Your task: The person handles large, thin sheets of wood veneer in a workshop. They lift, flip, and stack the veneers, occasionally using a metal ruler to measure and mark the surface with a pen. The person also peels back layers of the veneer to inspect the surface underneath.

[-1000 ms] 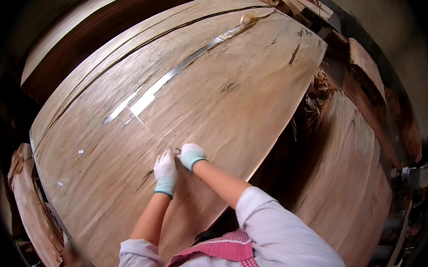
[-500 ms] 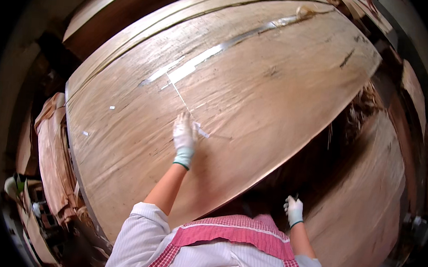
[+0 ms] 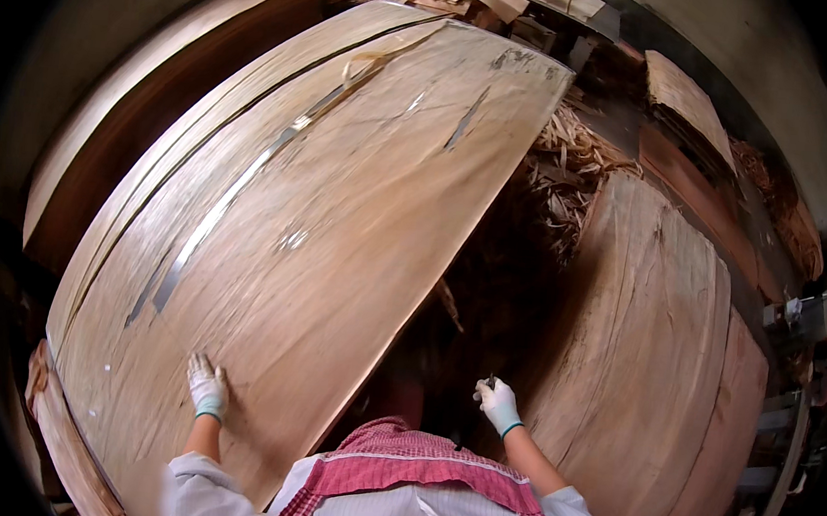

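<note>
A broad sheet of pale brown wood veneer (image 3: 338,243) spreads out in front of me. Long narrow splits run along it, and a thin curled strip (image 3: 362,63) sticks up near its far end. My left hand (image 3: 208,387), in a white glove with a green-edged cuff, lies flat on the sheet near its close left part, fingers spread and holding nothing. Over the dark gap beside the sheet's right edge hangs my right hand (image 3: 499,406), also gloved. Its fingers are closed round a small dark object (image 3: 490,382), too small to make out.
To the right lies another stack of veneer (image 3: 636,360). Shredded veneer scraps (image 3: 573,164) fill the far part of the gap between the stacks. A tall pile of boards (image 3: 147,86) stands at the far left, and more wood pieces (image 3: 693,105) lie at the far right.
My view has turned, so the sheet now runs more away from me. My left hand has shifted left and nearer on the sheet; the thin pale strip beside it no longer shows. My right hand remains closed.
</note>
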A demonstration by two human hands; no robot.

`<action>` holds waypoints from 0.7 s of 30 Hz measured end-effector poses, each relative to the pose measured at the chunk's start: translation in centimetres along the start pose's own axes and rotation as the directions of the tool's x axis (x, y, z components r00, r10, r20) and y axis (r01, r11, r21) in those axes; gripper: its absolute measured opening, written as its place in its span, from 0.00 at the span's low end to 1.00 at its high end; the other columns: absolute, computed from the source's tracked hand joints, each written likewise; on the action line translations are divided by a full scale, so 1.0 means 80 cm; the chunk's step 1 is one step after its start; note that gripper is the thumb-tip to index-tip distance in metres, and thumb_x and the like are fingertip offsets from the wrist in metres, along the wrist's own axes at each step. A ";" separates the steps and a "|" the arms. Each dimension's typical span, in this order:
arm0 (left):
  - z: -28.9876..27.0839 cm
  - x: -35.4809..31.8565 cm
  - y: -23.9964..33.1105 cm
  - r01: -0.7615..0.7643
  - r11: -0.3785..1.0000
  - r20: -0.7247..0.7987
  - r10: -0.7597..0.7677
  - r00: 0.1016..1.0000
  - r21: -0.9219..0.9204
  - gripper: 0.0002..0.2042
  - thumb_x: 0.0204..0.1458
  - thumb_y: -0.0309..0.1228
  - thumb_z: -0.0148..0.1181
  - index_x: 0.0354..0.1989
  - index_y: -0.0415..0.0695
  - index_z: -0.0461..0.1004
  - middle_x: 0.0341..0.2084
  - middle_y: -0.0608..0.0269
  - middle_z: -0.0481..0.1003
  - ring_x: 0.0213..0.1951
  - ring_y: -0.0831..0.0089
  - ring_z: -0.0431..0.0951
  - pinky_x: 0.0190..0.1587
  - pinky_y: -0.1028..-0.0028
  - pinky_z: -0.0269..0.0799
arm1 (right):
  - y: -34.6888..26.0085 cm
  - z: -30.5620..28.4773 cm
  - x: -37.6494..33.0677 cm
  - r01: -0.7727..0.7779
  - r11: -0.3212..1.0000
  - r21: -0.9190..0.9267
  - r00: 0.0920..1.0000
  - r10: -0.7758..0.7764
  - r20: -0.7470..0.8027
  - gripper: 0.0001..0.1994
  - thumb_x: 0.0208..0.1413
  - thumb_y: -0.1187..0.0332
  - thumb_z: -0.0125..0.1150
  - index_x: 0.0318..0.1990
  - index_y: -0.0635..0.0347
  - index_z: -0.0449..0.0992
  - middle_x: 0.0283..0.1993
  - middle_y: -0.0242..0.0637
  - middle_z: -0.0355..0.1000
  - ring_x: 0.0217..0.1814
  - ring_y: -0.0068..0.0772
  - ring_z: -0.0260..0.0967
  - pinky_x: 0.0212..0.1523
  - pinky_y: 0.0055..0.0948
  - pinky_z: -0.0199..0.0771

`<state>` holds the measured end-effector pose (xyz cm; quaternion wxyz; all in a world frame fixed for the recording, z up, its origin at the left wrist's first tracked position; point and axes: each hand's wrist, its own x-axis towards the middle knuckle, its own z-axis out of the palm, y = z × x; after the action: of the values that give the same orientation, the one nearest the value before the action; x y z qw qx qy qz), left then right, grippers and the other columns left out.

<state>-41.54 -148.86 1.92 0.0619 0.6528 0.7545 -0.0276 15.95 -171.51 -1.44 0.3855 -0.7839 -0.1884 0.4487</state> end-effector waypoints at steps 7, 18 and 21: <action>-0.047 0.113 0.137 0.087 0.992 -0.088 -0.080 0.993 0.086 0.31 0.53 0.35 0.56 0.64 0.36 0.56 0.65 0.46 0.55 0.66 0.53 0.53 0.67 0.64 0.48 | -0.030 -0.089 0.133 -0.134 0.990 0.033 0.990 0.132 0.056 0.10 0.56 0.63 0.57 0.38 0.61 0.74 0.27 0.34 0.73 0.22 0.23 0.67 0.21 0.25 0.67; -0.051 0.218 0.911 -0.785 0.450 -0.439 0.656 0.614 -0.426 0.26 0.51 0.29 0.55 0.60 0.39 0.61 0.62 0.45 0.59 0.65 0.50 0.56 0.66 0.58 0.51 | -0.107 -0.382 0.350 -0.190 0.955 0.227 0.894 0.264 -0.362 0.06 0.56 0.68 0.54 0.31 0.61 0.70 0.21 0.34 0.68 0.18 0.26 0.65 0.15 0.27 0.63; -0.095 0.227 1.079 -0.832 0.334 -0.458 0.714 0.530 -0.443 0.25 0.53 0.32 0.55 0.59 0.39 0.61 0.62 0.47 0.60 0.64 0.51 0.56 0.66 0.58 0.51 | -0.064 -0.459 0.390 -0.117 0.937 0.329 0.872 0.256 -0.417 0.07 0.56 0.68 0.54 0.30 0.62 0.69 0.22 0.36 0.68 0.17 0.29 0.65 0.15 0.29 0.63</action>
<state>40.80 -117.47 10.52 0.2081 0.8713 0.3160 0.3125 63.79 -164.29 -3.87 0.4851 -0.8154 0.0528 0.3116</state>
